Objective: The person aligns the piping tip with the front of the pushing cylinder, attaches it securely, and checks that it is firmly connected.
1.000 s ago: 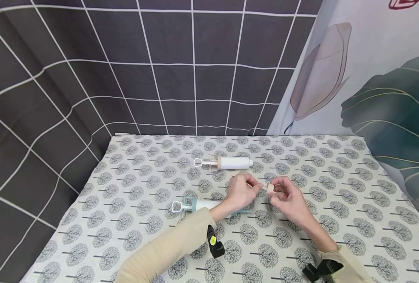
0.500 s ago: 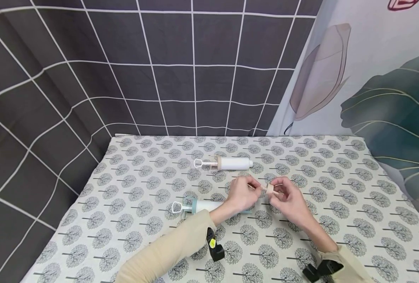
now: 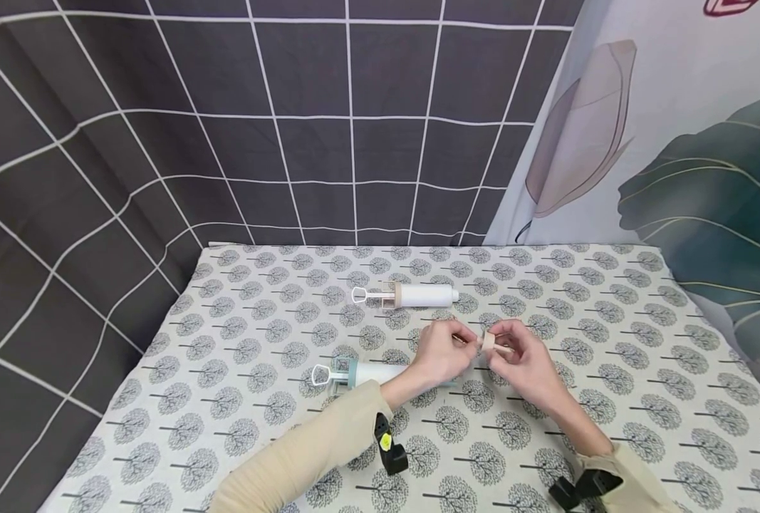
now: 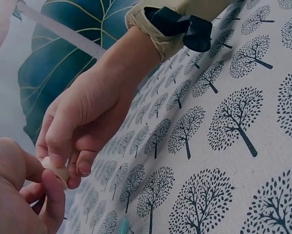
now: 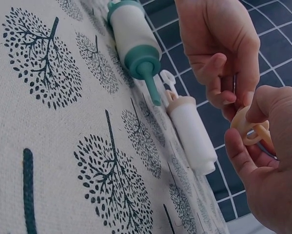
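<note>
Both hands meet above the patterned cloth. My right hand (image 3: 526, 360) pinches a small beige ring-shaped cap (image 3: 488, 340) between thumb and fingers. A slim beige nozzle (image 3: 503, 348) pokes out of the cap on the right hand's side. My left hand (image 3: 442, 349) has its fingertips right at the cap's other side, pinching the nozzle's near end, mostly hidden by fingers. In the right wrist view the beige cap (image 5: 241, 122) shows between both hands' fingertips. Under the left forearm lies a white syringe (image 3: 373, 373) with a teal collar and a long teal nozzle (image 5: 149, 85).
Behind the hands a second white syringe (image 3: 426, 296) with a beige collar lies on its side, its bare white tip to the right. The tree-print cloth (image 3: 290, 427) covers the table. A dark grid curtain (image 3: 303, 142) hangs behind.
The beige nozzle has slid rightward through the cap and now sticks out on the right hand's side. My left fingertips have moved slightly right, up against the cap.
</note>
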The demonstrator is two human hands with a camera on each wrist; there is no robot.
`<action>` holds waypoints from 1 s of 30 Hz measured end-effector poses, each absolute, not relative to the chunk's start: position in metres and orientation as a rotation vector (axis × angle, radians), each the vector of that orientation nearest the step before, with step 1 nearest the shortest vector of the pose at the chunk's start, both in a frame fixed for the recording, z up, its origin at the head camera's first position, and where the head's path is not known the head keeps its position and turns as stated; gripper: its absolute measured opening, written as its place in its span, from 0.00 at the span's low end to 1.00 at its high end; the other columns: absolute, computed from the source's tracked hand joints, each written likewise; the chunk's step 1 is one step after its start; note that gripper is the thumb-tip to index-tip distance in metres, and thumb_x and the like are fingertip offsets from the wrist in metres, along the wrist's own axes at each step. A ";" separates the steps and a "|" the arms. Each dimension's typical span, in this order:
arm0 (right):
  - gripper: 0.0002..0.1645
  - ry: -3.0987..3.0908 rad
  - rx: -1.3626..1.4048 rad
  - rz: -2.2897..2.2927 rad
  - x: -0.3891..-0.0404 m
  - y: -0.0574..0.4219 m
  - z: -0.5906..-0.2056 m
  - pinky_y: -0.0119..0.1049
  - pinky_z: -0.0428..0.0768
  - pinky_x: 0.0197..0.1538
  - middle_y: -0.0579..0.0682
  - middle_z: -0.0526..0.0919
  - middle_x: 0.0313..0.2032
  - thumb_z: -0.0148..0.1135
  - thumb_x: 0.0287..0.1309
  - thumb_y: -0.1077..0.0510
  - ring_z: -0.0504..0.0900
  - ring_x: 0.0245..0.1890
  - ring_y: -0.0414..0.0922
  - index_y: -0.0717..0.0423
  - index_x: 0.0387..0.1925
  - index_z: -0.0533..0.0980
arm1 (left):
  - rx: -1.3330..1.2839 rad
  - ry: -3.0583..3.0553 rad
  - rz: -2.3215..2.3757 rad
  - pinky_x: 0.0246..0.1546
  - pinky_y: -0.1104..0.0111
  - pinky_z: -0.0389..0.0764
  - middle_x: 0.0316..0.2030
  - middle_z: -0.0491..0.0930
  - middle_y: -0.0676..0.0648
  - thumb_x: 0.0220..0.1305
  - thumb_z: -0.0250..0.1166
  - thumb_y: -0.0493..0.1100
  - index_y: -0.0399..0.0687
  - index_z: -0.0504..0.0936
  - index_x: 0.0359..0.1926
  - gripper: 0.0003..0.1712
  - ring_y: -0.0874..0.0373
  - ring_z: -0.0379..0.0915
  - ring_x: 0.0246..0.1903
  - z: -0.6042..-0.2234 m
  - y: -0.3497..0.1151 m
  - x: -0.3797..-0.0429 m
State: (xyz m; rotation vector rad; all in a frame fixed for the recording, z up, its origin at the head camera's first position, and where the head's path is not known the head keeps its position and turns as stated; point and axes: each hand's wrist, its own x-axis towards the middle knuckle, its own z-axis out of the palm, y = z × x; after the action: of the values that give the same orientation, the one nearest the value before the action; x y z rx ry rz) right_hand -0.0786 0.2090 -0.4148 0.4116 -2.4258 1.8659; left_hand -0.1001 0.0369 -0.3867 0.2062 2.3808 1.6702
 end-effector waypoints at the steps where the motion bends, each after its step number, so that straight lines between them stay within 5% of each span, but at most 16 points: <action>1: 0.22 -2.427 0.409 1.865 -0.078 0.209 -0.415 0.31 0.82 0.44 0.65 0.78 0.42 0.61 0.52 0.79 0.82 0.39 0.54 0.74 0.50 0.68 | 0.208 2.380 1.671 0.18 0.72 0.77 0.23 0.80 0.53 0.61 0.68 0.32 0.40 0.84 0.36 0.03 0.63 0.75 0.18 -0.387 0.037 -0.100; 18: 0.21 -2.438 0.451 1.826 -0.077 0.210 -0.416 0.31 0.82 0.46 0.61 0.79 0.39 0.62 0.53 0.76 0.81 0.38 0.56 0.71 0.50 0.71 | 0.172 2.288 1.712 0.18 0.70 0.78 0.23 0.80 0.52 0.61 0.68 0.31 0.40 0.84 0.37 0.04 0.47 0.81 0.24 -0.385 0.036 -0.096; 30: 0.20 -2.466 0.435 1.853 -0.078 0.210 -0.414 0.31 0.81 0.48 0.62 0.79 0.40 0.61 0.55 0.75 0.82 0.39 0.57 0.71 0.50 0.70 | 0.204 2.287 1.719 0.16 0.72 0.76 0.23 0.80 0.53 0.61 0.67 0.30 0.40 0.85 0.37 0.04 0.48 0.80 0.22 -0.386 0.034 -0.096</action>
State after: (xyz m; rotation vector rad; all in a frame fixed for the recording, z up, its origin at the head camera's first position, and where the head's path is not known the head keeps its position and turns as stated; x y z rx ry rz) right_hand -0.0777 0.2095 -0.4138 0.4347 -2.4663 1.8528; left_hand -0.0965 0.0338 -0.3856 0.2040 2.2874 1.7191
